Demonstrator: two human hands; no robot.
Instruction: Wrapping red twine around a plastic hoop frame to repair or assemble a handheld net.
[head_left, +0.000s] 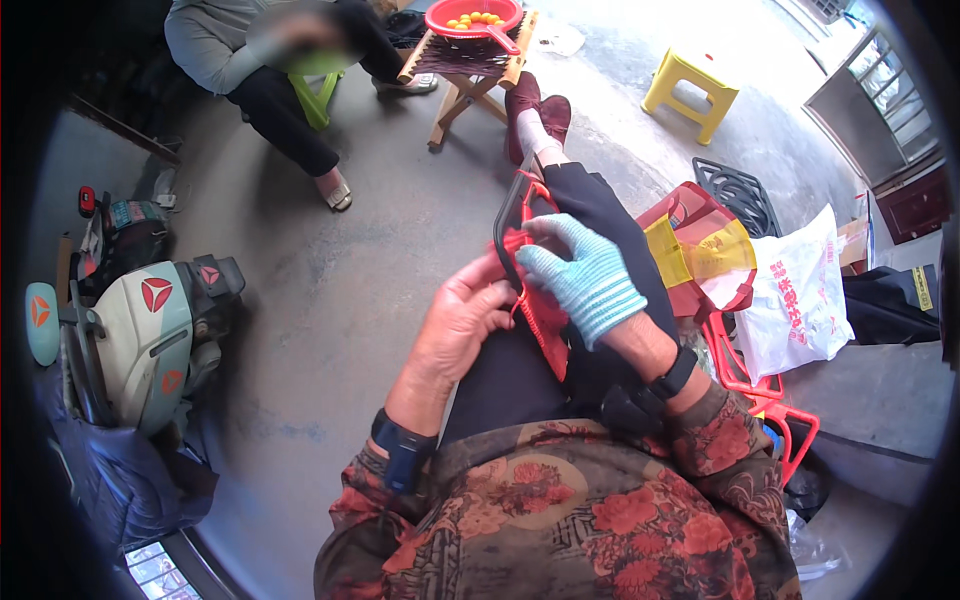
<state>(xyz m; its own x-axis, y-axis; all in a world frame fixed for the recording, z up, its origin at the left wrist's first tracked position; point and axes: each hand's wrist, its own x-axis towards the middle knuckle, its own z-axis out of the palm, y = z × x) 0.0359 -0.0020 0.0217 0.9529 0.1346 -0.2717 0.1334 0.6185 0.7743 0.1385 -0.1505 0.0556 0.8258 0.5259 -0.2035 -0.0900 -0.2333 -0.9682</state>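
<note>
"Judging by the red piece (545, 328) against the black frame (502, 220), how far has this got?"

"Seemingly partway; the two sit together, but I can't tell what's left. They're above the lap (500, 390), between both hands."

"Fingers?"

"Left hand (465, 315) pinches closed on the red piece; gloved right hand (585, 275) half curls, its hold unclear."

"Room?"

"Grey floor (320, 330) beyond the lap's left edge; a red-and-yellow bag (705, 255) crowds its right."
</note>
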